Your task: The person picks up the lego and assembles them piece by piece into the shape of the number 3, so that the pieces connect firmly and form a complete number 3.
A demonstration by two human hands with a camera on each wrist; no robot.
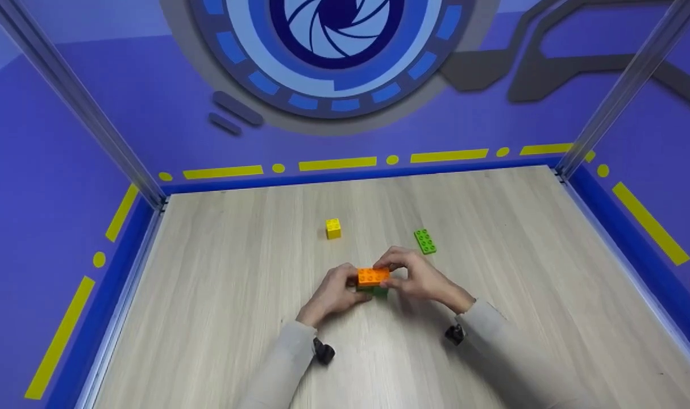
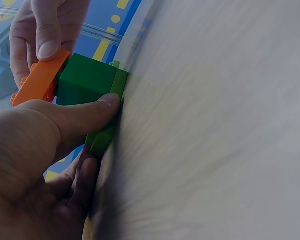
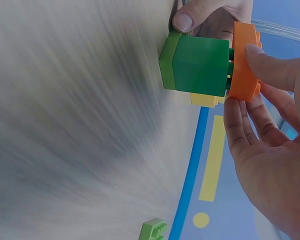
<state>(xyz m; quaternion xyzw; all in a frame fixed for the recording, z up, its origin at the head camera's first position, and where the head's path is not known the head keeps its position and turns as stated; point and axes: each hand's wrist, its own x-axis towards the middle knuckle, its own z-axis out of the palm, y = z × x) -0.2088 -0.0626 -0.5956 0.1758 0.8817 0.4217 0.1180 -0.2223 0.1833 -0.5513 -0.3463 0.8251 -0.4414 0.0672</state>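
A small stack of toy building bricks stands on the table between the two hands. Its base is a flat light green brick (image 3: pixel 167 62), with a taller dark green brick (image 3: pixel 200 65) on it. My left hand (image 1: pixel 335 288) grips the stack low down, thumb on one side and fingers on the other. Above, my right hand (image 1: pixel 416 277) pinches a flat orange brick (image 1: pixel 373 276) between thumb and fingers. In the right wrist view the orange brick sits at the dark green brick's studs, some of which still show in a narrow gap.
A yellow brick (image 1: pixel 333 228) stands farther back on the wooden table (image 1: pixel 225 284). Another flat light green brick (image 1: pixel 425 241) lies beyond my right hand. Blue printed panels (image 1: pixel 95 216) wall the table at the back and sides, with metal posts in the corners.
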